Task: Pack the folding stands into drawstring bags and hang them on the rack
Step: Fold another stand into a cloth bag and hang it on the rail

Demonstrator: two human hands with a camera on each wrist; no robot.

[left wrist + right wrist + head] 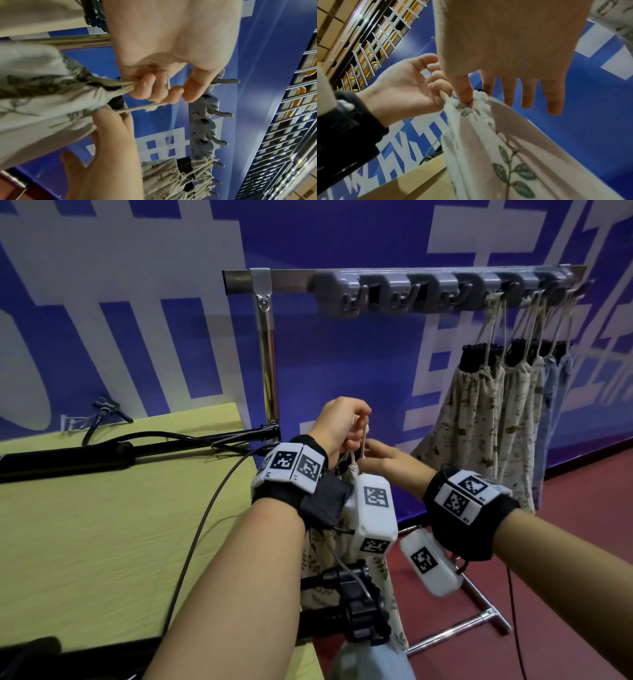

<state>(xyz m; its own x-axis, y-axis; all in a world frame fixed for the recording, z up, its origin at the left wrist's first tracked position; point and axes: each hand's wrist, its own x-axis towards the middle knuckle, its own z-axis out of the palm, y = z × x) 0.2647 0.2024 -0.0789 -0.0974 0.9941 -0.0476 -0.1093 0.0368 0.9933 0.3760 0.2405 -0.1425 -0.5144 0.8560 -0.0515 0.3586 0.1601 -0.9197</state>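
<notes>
A cream drawstring bag with a green leaf print (387, 594) (496, 155) hangs off the table's right corner. Its neck is gathered tight. My left hand (356, 422) (163, 92) grips the bag's cords (145, 107) in curled fingers, just above the neck. My right hand (373, 453) (510, 97) reaches in from the right with straight fingers, and one fingertip (464, 94) presses on the gathered neck. A dark part shows at the bag's mouth (116, 102); the rest of its contents is hidden. The rack's rail (294, 280) carries grey hooks (394, 299) above and behind my hands.
Several filled bags (479, 412) hang from the hooks at the rack's right end, while the left hooks are bare. The yellow-green table (102, 525) lies to the left with black cables and bars. A black clamp (363, 611) sits below my arms. The rack's foot (479, 621) crosses the red floor.
</notes>
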